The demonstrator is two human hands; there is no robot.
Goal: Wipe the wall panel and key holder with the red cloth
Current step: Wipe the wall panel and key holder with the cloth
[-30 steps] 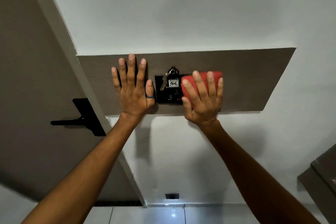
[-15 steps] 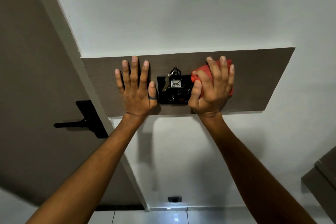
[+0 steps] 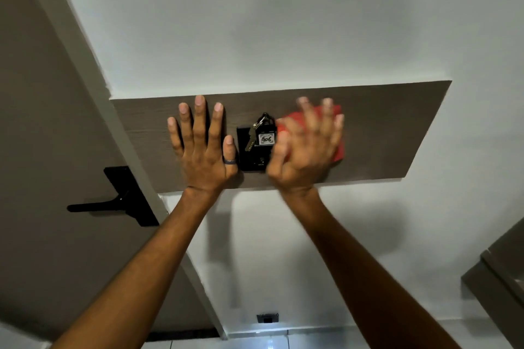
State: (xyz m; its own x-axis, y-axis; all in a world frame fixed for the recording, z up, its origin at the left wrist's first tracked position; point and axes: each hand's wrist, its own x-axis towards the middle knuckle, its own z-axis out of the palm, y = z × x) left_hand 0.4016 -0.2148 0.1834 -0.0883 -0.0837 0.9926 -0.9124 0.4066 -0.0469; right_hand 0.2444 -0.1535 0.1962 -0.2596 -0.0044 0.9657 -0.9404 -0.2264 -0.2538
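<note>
A dark brown wall panel runs across the white wall. At its middle sits a black key holder with a key and a tag reading 906 hanging from it. My left hand lies flat on the panel just left of the holder, fingers spread, a ring on the thumb. My right hand is blurred and presses the red cloth against the panel right of the holder, covering the holder's right edge. Most of the cloth is hidden under the hand.
A brown door with a black lever handle stands on the left behind a pale frame. A wall socket sits low near the tiled floor. A brown cabinet corner juts in at the lower right.
My right hand slid the red cloth up and right of the key holder, then back down toward the holder's right edge. My left hand stayed flat in place.
</note>
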